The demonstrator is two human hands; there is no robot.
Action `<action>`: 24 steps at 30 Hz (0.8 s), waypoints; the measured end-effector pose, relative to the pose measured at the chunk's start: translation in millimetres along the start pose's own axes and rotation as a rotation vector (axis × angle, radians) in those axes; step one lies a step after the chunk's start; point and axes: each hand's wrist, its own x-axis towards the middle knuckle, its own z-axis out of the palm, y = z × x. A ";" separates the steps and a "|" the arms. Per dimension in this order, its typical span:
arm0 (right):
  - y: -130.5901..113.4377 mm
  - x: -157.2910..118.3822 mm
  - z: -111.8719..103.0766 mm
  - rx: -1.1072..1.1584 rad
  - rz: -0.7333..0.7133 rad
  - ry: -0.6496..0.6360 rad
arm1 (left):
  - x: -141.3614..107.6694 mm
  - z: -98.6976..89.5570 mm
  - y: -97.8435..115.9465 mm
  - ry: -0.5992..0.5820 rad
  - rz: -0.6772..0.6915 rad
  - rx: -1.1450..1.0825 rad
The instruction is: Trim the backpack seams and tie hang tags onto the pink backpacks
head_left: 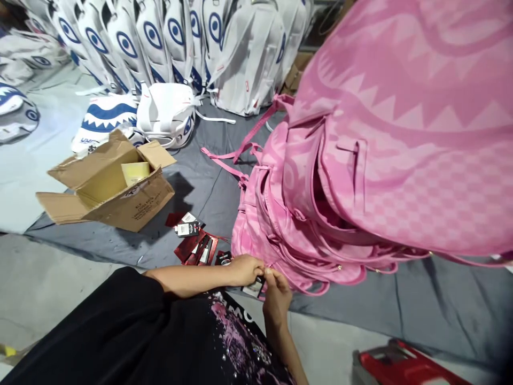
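A stack of pink backpacks [401,139] with a shark-teeth pattern leans over the right half of the view. At its lower left edge, my left hand [245,269] and my right hand [277,291] nearly meet, both with fingers pinched at a small cord. A black and white hang tag [253,287] dangles just below the fingertips, beside the pink fabric. Loose black and red tags [198,247] lie on the grey cloth left of my hands. The cord itself is too small to make out clearly.
An open cardboard box [120,198] with a yellow roll inside stands at the left. White backpacks [248,59] with blue eyes line the back, and smaller white bags [166,112] lie before them. A red object [404,363] is at the lower right, near the grey cloth's edge.
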 end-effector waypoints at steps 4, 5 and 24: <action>3.8 3.8 -5.3 -0.034 0.008 -0.024 | 0.1 1.3 2.3 0.016 -0.012 0.035; 5.3 5.4 -6.5 -0.037 0.007 -0.036 | 0.3 1.6 3.0 0.011 -0.003 0.041; 20.6 33.8 -22.3 -0.047 0.119 -0.103 | 6.7 9.5 5.4 -0.049 0.057 0.177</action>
